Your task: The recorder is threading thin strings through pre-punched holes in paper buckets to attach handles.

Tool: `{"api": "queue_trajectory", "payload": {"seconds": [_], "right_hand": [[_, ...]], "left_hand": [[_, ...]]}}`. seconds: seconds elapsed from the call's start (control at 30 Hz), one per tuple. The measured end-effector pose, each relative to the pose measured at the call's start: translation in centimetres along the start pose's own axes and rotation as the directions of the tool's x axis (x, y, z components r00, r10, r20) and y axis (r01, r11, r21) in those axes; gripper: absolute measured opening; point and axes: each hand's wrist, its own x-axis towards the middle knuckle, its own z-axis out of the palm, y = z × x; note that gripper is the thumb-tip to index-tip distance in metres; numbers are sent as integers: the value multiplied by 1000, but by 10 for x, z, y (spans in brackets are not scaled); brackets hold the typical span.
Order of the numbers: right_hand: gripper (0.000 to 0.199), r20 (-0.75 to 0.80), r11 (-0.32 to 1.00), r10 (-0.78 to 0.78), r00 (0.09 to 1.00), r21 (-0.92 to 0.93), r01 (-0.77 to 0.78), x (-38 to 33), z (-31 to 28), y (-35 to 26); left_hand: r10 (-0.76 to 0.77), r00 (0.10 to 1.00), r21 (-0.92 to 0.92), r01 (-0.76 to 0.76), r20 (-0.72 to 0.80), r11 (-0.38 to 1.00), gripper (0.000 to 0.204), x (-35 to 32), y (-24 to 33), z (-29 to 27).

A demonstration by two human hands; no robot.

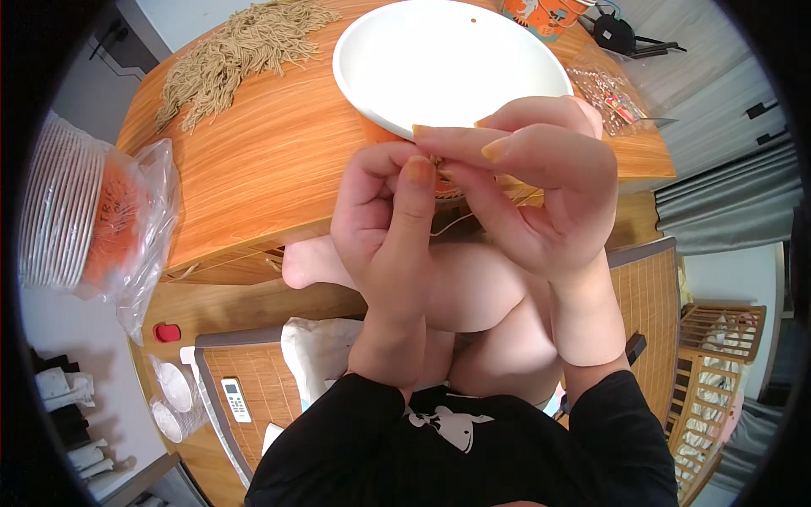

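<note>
Close together in front of the tub, both hands pinch at a tiny brownish piece, mostly hidden by fingertips and too small to name. My left hand is closed, its thumb pressed against the curled index finger. From the other side my right hand pinches with thumb and fingertips, the other fingers bent loosely. A thin pale cord hangs below the fingers. Just beyond them stands a wide round tub, white inside and orange outside, with a small brown speck near its far rim.
A heap of tan cords lies at the wooden table's far left. On the right are a clear bag of small metallic pieces and an orange patterned bucket. Bagged stacked tubs stand left; a remote control lies below.
</note>
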Motion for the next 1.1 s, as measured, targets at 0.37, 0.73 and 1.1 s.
{"api": "queue_trajectory", "payload": {"seconds": [0.37,0.73,1.1], "right_hand": [[37,-40,999,-14,999,-35,12,1,0,-6],[41,-25,999,31,999,30,-30,1,1,-7],[41,40,962,96,995,254,-103,-9,3,0]], "left_hand": [[234,971,170,-240,54,956,11,-4,-8,-6],[229,972,127,-233,47,964,12,-4,-10,-4],[84,994,-87,-78,69,993,15,-10,-9,-1]]}}
